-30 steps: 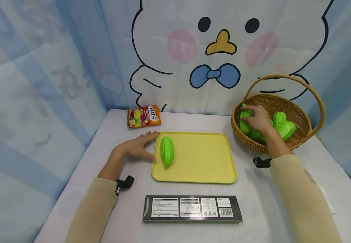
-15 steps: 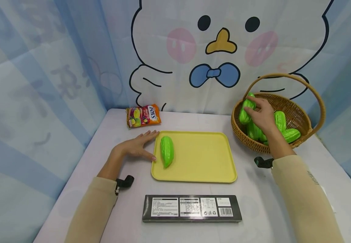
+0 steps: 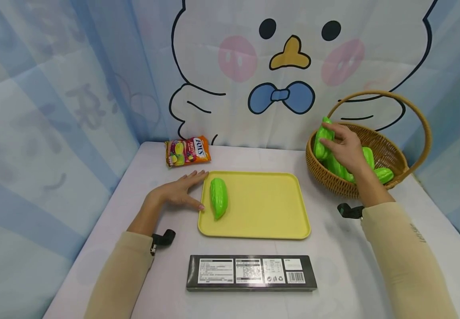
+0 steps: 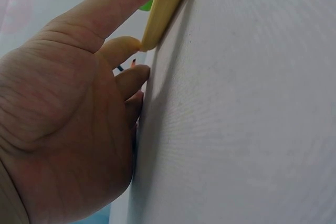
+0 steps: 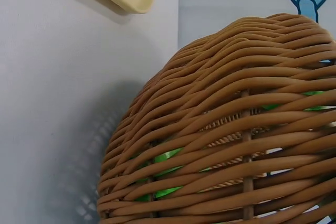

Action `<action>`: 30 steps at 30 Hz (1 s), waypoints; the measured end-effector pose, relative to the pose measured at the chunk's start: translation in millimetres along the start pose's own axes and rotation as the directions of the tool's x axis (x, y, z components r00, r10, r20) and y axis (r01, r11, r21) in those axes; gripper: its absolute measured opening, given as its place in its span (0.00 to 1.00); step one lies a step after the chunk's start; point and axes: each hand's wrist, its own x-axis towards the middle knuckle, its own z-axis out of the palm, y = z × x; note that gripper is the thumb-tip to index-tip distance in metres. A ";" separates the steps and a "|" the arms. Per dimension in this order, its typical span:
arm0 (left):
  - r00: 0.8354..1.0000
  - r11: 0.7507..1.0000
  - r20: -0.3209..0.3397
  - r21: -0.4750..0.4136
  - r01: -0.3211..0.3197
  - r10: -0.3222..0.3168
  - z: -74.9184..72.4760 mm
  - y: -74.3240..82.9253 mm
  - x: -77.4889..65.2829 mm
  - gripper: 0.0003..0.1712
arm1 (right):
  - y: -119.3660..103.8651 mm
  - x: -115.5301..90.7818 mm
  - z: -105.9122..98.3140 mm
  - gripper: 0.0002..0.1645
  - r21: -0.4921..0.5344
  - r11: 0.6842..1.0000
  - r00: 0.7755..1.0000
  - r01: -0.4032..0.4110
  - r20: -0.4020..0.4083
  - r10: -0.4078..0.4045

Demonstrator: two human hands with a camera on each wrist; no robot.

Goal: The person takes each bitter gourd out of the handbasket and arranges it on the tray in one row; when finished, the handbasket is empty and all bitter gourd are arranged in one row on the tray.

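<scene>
My right hand (image 3: 348,147) is over the left side of a wicker basket (image 3: 320,176) at the back right. Its thumb and fingers pinch a green bitter melon (image 3: 321,146), which stands tilted above several others (image 3: 384,175) in the basket. In the right wrist view the woven basket wall (image 5: 236,114) hides this hand. My left hand (image 3: 177,192), fingers spread, touches the left edge of a yellow tray (image 3: 263,204). One bitter melon (image 3: 219,198) lies on the tray's left part. The left wrist view shows the left palm (image 4: 68,114) beside the tray edge (image 4: 165,11).
A candy bag (image 3: 187,151) lies behind the tray at the left. In front of the tray is a long dark box (image 3: 251,274) with printed labels. The basket's tall handle (image 3: 425,128) arches up on the right. A printed curtain (image 3: 214,119) closes off the back.
My right hand has raised the bitter melon from among the others and moved slightly right. The basket has tilted and shifted a little, and melons inside have rolled. My left hand stays put.
</scene>
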 end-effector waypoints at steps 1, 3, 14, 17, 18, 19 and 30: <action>1.000 1.000 0.000 -0.001 0.002 -0.002 -0.1 -0.1 0.1 0.72 | -0.3 0.3 -0.5 0.33 -0.001 1.000 1.000 0.001 0.005 -0.001; 1.000 1.000 0.000 -0.006 0.006 -0.006 0.1 -0.2 0.5 0.72 | 0.2 0.8 -0.7 0.33 -0.012 1.000 1.000 0.002 0.006 -0.002; 1.000 1.000 -0.001 -0.020 0.022 -0.022 1.6 -0.4 0.3 0.73 | -7.2 1.0 4.4 0.33 -0.003 0.997 0.994 0.073 -0.083 -0.073; 1.000 1.000 0.001 -0.021 0.021 -0.021 1.2 -0.4 0.4 0.73 | -14.3 0.7 6.9 0.36 0.016 0.996 0.990 0.088 -0.109 -0.086; 1.000 1.000 0.002 -0.021 0.021 -0.021 1.1 -0.4 0.3 0.73 | -17.9 0.3 8.2 0.36 0.027 0.996 0.989 0.091 -0.117 -0.087; 1.000 1.000 0.003 -0.020 0.021 -0.021 1.1 -0.4 0.3 0.73 | -21.1 0.3 9.9 0.37 0.035 0.995 0.989 0.094 -0.121 -0.089; 1.000 1.000 -0.003 -0.011 -0.019 0.019 0.2 -0.8 0.4 0.72 | -56.9 -3.9 34.0 0.37 0.066 0.972 0.972 0.227 -0.078 -0.221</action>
